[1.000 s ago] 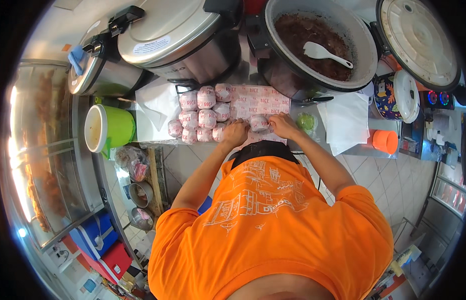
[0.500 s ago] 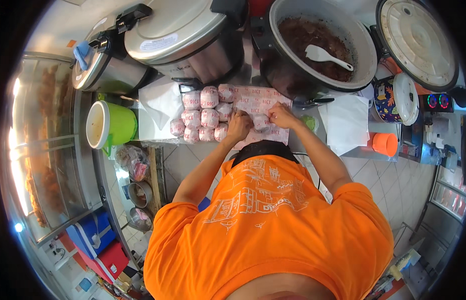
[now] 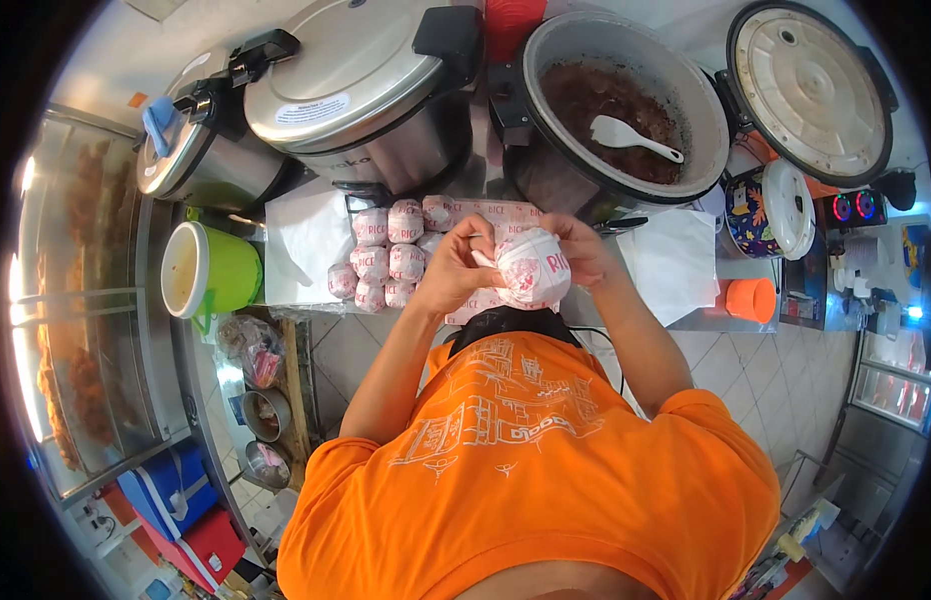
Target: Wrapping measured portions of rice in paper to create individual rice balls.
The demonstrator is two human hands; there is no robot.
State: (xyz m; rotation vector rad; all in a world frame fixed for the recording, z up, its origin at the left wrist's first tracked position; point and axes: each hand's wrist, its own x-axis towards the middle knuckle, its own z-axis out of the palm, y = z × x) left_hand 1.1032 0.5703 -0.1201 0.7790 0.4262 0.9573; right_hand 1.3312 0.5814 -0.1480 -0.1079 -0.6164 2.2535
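Note:
A round paper-wrapped ball (image 3: 531, 275), white with red print, is raised off the counter in front of me. My left hand (image 3: 458, 268) grips its left side, thumb and fingers pinching a gathered bit of the paper. On the far right side, my right hand (image 3: 580, 250) is closed against the ball, its fingertips partly hidden behind it. Beneath and behind my hands lie flat sheets of the same printed wrapping paper (image 3: 501, 211). Just left of them, several finished wrapped balls (image 3: 370, 263) sit grouped in rows.
An open cooker (image 3: 711, 110) holds dark crusted food and a white rice paddle (image 3: 636, 138). Closed steel cookers (image 3: 386, 165) stand at the back left. A green bucket (image 3: 231, 265), white paper sheets (image 3: 668, 262), an orange cup (image 3: 751, 299) and a patterned pot (image 3: 751, 215) flank the work area.
The wrapped ball has been lifted from the paper sheets toward me, now held between both hands. Earlier it lay on the sheets with a hand on either side.

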